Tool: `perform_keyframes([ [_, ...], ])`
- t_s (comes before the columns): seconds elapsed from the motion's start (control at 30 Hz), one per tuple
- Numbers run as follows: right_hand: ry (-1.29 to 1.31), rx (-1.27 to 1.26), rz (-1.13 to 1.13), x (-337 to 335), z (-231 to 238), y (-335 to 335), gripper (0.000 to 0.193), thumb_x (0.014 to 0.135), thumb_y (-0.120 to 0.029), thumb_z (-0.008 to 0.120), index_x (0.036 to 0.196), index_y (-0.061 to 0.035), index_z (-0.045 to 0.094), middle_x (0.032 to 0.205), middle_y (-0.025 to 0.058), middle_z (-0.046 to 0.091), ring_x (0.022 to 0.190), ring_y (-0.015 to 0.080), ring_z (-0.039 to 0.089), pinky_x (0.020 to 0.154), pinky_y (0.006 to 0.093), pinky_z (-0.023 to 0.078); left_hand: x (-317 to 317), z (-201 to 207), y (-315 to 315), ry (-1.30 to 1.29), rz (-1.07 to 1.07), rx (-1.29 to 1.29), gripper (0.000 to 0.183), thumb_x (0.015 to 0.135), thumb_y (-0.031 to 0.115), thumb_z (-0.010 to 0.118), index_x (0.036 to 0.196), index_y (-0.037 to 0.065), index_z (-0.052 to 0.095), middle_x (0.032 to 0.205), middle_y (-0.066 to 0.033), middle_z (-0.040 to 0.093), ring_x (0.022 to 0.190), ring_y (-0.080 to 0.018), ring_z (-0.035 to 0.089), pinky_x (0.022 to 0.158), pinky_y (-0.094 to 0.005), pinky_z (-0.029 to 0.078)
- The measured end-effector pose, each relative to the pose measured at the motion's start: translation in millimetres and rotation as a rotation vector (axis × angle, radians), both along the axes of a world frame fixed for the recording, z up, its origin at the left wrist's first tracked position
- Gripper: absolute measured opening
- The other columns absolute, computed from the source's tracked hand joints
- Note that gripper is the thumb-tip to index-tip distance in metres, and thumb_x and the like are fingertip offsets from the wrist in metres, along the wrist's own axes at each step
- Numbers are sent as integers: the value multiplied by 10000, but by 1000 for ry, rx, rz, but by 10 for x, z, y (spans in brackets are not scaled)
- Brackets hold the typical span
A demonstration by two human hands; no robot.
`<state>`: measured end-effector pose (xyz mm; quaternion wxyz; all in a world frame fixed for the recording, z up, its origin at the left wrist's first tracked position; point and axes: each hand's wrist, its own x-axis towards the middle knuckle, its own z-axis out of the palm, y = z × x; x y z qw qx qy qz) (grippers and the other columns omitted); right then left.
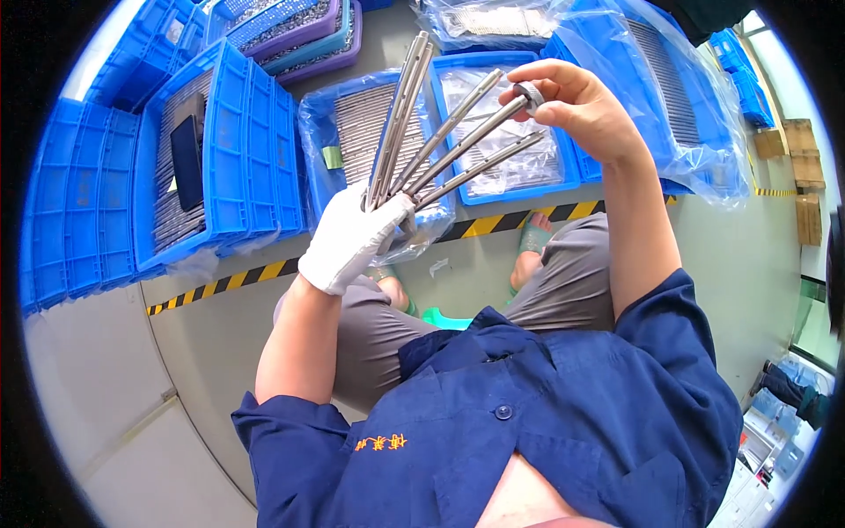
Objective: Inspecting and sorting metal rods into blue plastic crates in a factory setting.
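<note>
A: What is the setting?
B: A pale grey floor (211, 326), crossed by a yellow-and-black striped line (255, 275), with stacked blue plastic crates (79, 194) beyond it.

A: What occupies the centre?
B: A fan of slender, silver-grey metal rods (403, 119), raised above the nearest crates. The left hand (345, 239), in a white fabric glove, is closed around their lower ends. The bare right hand (585, 106) is partly curled, thumb and fingers pinching a small, dark grey ring-shaped piece (531, 95) at the upper end of one rod; whether it encircles that rod cannot be told.

A: How would the rods handle?
B: Presumably stiff and hardly fragile; light singly, weightier bundled. Their smooth surface may slip, so a full grasp around the gathered ends seems sound, and a fingertip pinch suits the ring-shaped piece.

A: What surrounds them?
B: Beneath, a film-lined blue crate (319, 167) holds rows of similar rods. To its right stands a blue crate with film-covered contents (519, 195); to its left, a tall-sided blue crate (238, 167) bears a flat black rectangular object (187, 163).

A: Any writing?
B: Orange embroidered characters (381, 443) on the navy-blue jacket (572, 396); any crate markings are too small to read.
</note>
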<state>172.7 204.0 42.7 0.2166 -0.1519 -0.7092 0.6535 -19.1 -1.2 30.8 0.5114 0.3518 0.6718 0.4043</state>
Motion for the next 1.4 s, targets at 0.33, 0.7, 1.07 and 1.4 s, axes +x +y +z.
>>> perform_keyframes([
  [0.33, -82, 32, 32, 8, 28, -44, 324, 692, 2, 647, 1005, -22, 565, 945, 104, 602, 847, 138, 585, 756, 242, 469, 15, -41, 2, 122, 2, 32, 155, 798, 172, 526, 702, 50, 528, 561, 12, 513, 456, -37, 398, 419, -189, 312],
  [0.7, -53, -80, -70, 18, -40, 21, 334, 755, -209, 640, 1027, -35, 555, 880, 78, 594, 843, 154, 584, 778, 274, 474, 46, -53, -32, 204, -67, 81, 166, 803, 190, 558, 750, 35, 529, 607, -9, 532, 539, -62, 469, 501, -209, 383],
  [1.07, -170, -3, -3, -15, -2, -27, 286, 711, -75, 661, 981, -35, 574, 857, 64, 607, 785, 110, 584, 738, 230, 464, 68, -92, -41, 235, -115, 37, 161, 796, 182, 571, 809, 24, 549, 668, -8, 542, 591, -73, 481, 546, -216, 399],
  [1.4, -20, -129, -127, 33, -45, 55, 318, 775, -212, 620, 1033, -34, 564, 855, 79, 607, 786, 125, 587, 738, 233, 474, 51, 33, -67, -109, -183, -74, 262, 819, 274, 489, 857, 21, 549, 629, -17, 524, 589, -89, 455, 542, -245, 382],
])
